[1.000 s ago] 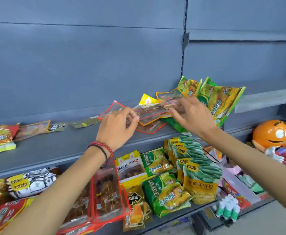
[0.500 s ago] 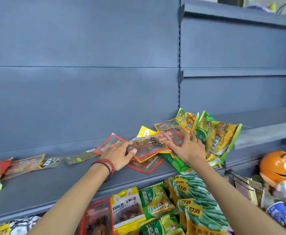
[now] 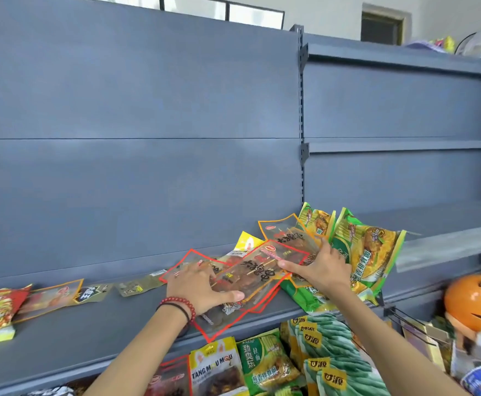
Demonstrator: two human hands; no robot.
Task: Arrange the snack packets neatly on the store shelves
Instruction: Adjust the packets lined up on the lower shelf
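- Hands check: pressing flat with the left hand (image 3: pixel 202 284) on the near-left end of the skewer packets (image 3: pixel 250 277), spread wide, nothing curled round. Same deal with the right hand (image 3: pixel 323 270) on the far-right end, thumb pointing back toward the left.
- So no real grip on anything?
- Nope, just pinning. Looks like mid-squaring of that loose pile, lying flat on the shelf (image 3: pixel 91 332).
- Which way to turn it, then?
- Depends on the long axis of the top packet: slanting from near-left up to far-right, straight from one hand to the other, skewed against the shelf edge. Probably wants swinging round parallel to that edge, led by the left, being nearer the front lip, where one red corner seems to poke past. Not much room on the right, just beside the green packets (image 3: pixel 368 252) propped at the back.
- Risk?
- Slick film. Could easily fan out or slide down onto the lower-shelf packets (image 3: pixel 262 364).
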